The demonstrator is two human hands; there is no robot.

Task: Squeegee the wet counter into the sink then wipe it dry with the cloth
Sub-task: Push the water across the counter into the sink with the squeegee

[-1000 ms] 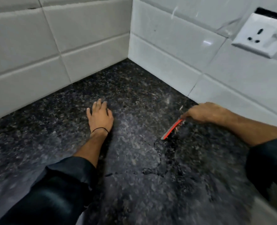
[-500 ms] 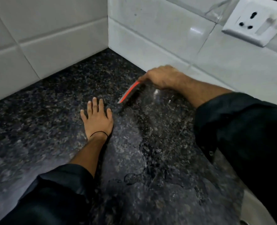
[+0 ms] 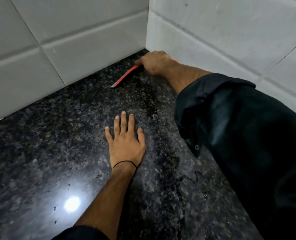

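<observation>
Squeegee step: right hand grips the squeegee in the counter corner; left hand rests flat, fingers straight; next, pull toward the sink

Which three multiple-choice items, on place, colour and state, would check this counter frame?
1. Where on the counter is the squeegee?
A. in the far corner by the tiled walls
B. at the near edge
C. in the middle
2. What colour is the squeegee's strip?
A. blue
B. orange-red
C. green
3. How is the left hand?
A. curled in a fist
B. lifted off the counter
C. flat on the counter, fingers straight
Answers: 1 A, the right hand grips it where the walls meet; 2 B, the strip shows orange-red; 3 C, the palm rests flat with the fingers spread.
</observation>
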